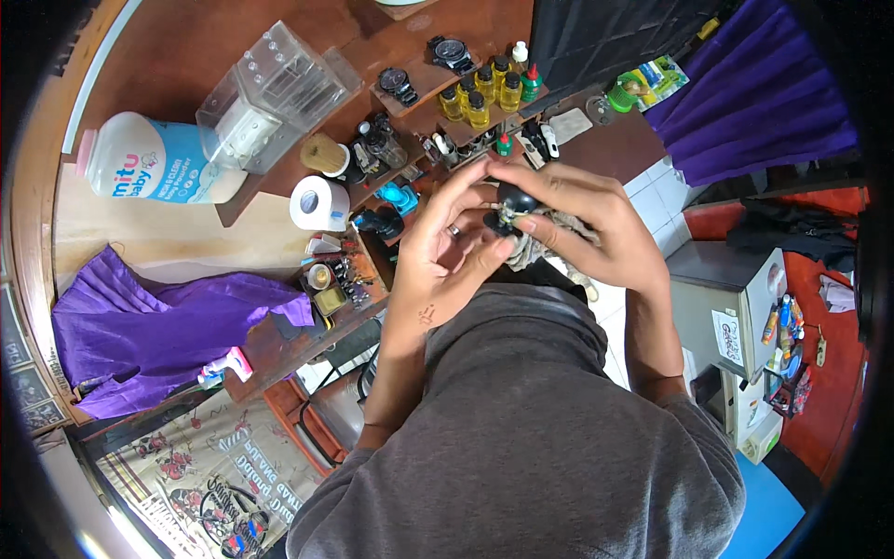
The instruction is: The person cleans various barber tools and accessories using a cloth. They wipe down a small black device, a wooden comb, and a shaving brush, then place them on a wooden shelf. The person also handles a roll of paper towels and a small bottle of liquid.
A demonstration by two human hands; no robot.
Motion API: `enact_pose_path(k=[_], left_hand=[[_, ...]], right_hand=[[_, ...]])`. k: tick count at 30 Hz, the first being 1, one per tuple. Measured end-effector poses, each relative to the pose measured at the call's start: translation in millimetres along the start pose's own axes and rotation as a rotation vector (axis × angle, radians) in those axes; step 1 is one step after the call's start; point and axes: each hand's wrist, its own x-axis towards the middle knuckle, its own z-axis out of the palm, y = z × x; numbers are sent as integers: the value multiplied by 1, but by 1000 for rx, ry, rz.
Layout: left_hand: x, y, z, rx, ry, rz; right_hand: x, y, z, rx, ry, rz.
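In front of my chest, both hands meet on a small black object with a glossy round top, a narrow middle and a flatter lower end. Its exact kind I cannot make out. My left hand, with a ring on one finger, curls round its left side, thumb at the lower end. From the right, my right hand grips it between thumb and fingers. A crumpled grey patterned cloth shows just below the right hand; whether that hand holds it too is partly hidden.
Wooden shelves carry several yellow bottles, two watches, a brush, a paper roll and a large white powder bottle. Purple cloth drapes at left, a purple curtain at far right. A grey cabinet stands right.
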Motion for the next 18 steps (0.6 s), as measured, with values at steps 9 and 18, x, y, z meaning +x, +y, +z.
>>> enact_pose_path(k=[9,18], left_hand=[[16,-9,-13,70,5,-117],[91,-22,-53,363,234,24]], right_hand=[[6,6,-4,-101,-1,-48],[-22,38,-10,56,366,219]])
